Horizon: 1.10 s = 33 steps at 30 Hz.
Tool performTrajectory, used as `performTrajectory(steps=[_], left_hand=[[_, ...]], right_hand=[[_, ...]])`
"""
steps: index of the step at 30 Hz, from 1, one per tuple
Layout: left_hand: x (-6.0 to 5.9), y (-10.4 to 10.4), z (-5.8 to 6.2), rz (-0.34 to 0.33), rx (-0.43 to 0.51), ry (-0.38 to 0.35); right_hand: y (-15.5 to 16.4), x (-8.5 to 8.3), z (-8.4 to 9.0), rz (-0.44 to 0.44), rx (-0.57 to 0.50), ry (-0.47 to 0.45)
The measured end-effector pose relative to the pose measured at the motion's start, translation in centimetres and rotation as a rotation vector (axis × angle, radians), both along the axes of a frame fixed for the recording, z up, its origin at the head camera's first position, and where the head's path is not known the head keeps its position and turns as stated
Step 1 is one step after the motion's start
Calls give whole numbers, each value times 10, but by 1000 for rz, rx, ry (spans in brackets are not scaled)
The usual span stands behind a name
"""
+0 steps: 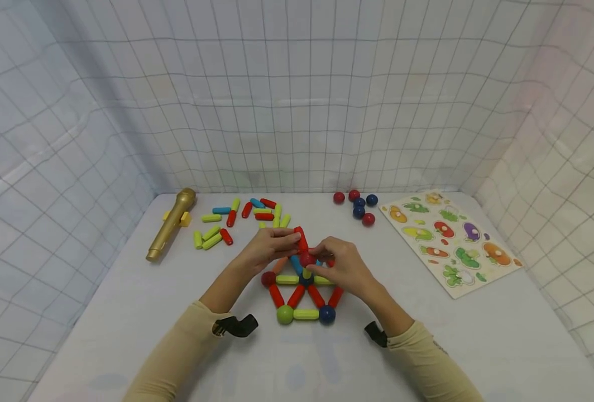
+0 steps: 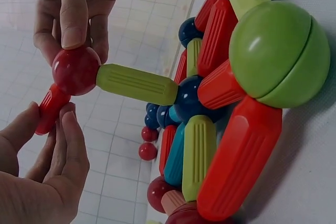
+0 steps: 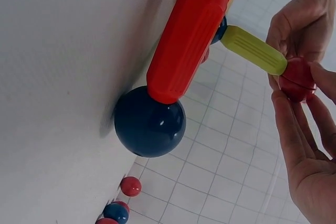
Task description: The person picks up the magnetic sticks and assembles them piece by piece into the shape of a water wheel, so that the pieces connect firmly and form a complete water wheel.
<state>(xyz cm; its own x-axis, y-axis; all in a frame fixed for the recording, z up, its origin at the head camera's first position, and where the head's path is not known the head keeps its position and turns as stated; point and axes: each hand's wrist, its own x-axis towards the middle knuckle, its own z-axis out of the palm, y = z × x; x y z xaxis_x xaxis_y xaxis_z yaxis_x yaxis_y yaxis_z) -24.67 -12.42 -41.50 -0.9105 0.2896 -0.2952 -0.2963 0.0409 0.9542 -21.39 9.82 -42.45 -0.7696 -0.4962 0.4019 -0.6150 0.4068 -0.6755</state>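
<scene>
My left hand (image 1: pixel 269 249) pinches a red stick (image 2: pixel 49 110) between thumb and fingers; its end meets a red ball (image 2: pixel 76 71). That ball is pinched by my right hand (image 1: pixel 344 269). It tops an upright yellow-green stick (image 2: pixel 137 84), which stands on the dark blue centre ball (image 2: pixel 195 99) of a flat frame. Red, yellow-green and blue sticks radiate from this centre. Along the frame's near side, a green ball (image 1: pixel 284 314) and a blue ball (image 1: pixel 327 314) are joined by a yellow-green stick (image 1: pixel 306 315). My right hand hides part of the frame's far right side.
Loose sticks (image 1: pixel 211 218) in several colours lie behind and left of the frame. Red and blue balls (image 1: pixel 359 212) cluster at the back. A gold microphone-shaped toy (image 1: pixel 171 223) lies left, and a vegetable puzzle board (image 1: pixel 450 240) lies right. Gridded cloth walls (image 1: pixel 297 111) enclose the table.
</scene>
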Motion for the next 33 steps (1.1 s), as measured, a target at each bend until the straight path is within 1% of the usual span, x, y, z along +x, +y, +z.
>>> performTrajectory(steps=[3,4,5,6,7,9,11,12,13,14,16,17,19,21,22,25,27,29,33], left_hand=[[-1,-3,-1,-46,-34,23],[-3,-6,-1,-66,-58,47],[-6,-9,-1,-88,-92,86],[-10,-14,-1,-92,-129,126],[-14,-19,-1,-89,-196,182],[-25,-30,-3,-56,-404,338],[-38,-41,-6,-20,-666,473],[-44,-44,-7,-11,-793,521],[-50,-48,-10,-20,-922,571],[-55,-51,-12,-43,-1025,612],[-64,-55,-17,-130,-1160,663],[-67,-56,-19,-172,-1207,689],[-72,-57,-26,-239,-1267,721],[-75,-58,-32,-280,-1299,747],[-77,-58,-35,-288,-1306,757],[-77,-59,-40,-285,-1312,773],[-76,-60,-42,-267,-1272,773],[-73,-58,-41,-230,-1174,747],[-63,-49,-43,-134,-859,658]], right_hand=[[-1,0,-1,3,-10,10],[-1,0,0,6,-14,11],[-1,-1,1,7,-17,11],[-1,-1,1,8,-17,10],[-1,-1,2,8,-16,8],[-1,-1,3,5,-5,2],[-1,0,3,2,6,-2],[-1,0,3,1,12,-2],[0,1,3,0,16,-2],[0,1,3,-1,18,1],[0,1,2,-2,15,3],[0,1,2,-2,15,4],[0,1,1,-2,16,1],[1,1,1,0,18,-7],[0,1,1,0,21,-11],[0,1,2,-2,27,-18],[0,1,3,-4,33,-20],[0,1,4,-5,37,-22],[0,1,4,-3,34,-24]])
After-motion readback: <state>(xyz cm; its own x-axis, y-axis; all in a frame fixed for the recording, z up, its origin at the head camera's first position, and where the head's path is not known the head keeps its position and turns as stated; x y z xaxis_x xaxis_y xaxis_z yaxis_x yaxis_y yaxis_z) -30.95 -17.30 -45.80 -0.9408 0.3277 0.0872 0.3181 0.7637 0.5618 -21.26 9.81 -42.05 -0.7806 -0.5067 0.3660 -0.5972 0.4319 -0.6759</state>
